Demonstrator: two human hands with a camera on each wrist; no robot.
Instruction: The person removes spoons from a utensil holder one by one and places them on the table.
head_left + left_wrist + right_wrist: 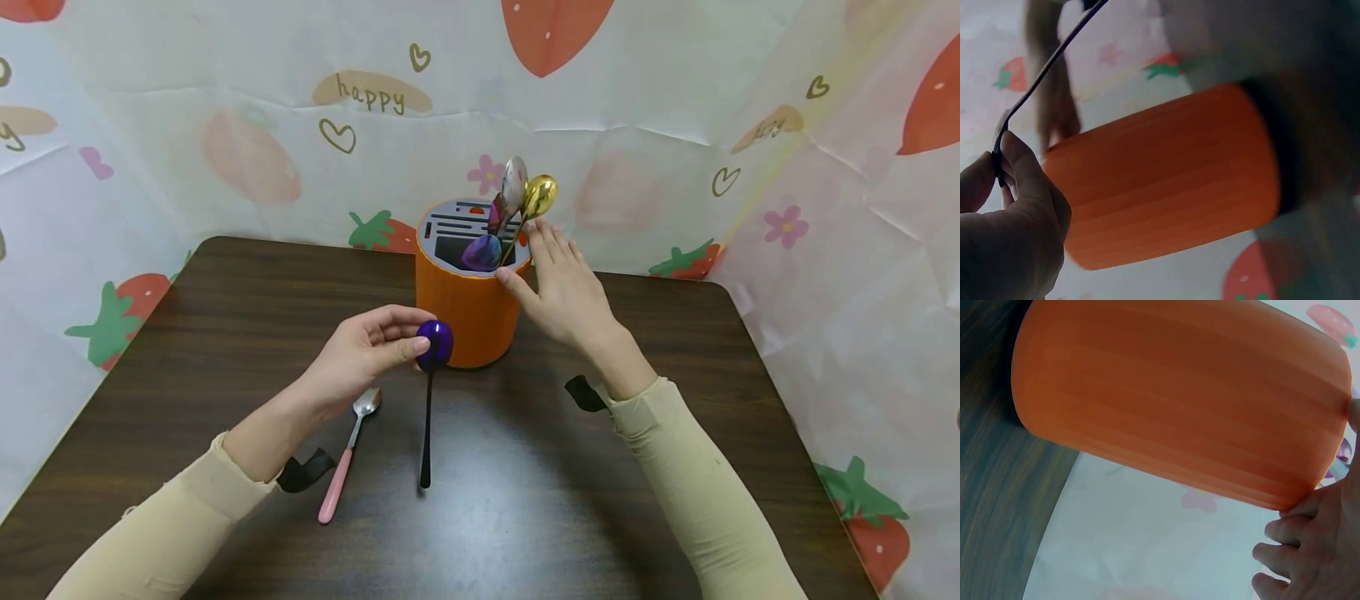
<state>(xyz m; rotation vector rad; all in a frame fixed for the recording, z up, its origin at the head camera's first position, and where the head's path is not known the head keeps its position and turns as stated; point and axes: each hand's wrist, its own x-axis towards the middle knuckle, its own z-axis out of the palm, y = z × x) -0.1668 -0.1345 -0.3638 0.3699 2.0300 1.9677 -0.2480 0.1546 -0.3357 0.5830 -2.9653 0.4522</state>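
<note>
My left hand (352,358) pinches a purple spoon (440,343) by its bowl between thumb and fingers. Its dark, thin handle hangs down toward me, above the table. Just behind stands an orange cylindrical utensil holder (467,312) with a grey slotted top. Against the holder's right upper rim rests my right hand (567,296), its fingers extended; the right wrist view shows the thumb and fingertips touching the orange wall (1179,394). Out of the holder's top stick a silver spoon (514,185), a gold spoon (540,196) and a blue-purple spoon (482,252), with a reddish piece among them.
A spoon with a pink handle (337,486) lies on the dark wooden table (525,517), right of my left forearm. Behind the table hangs a cloth (637,83) printed with strawberries and hearts. Black straps (305,471) stick out at both wrists.
</note>
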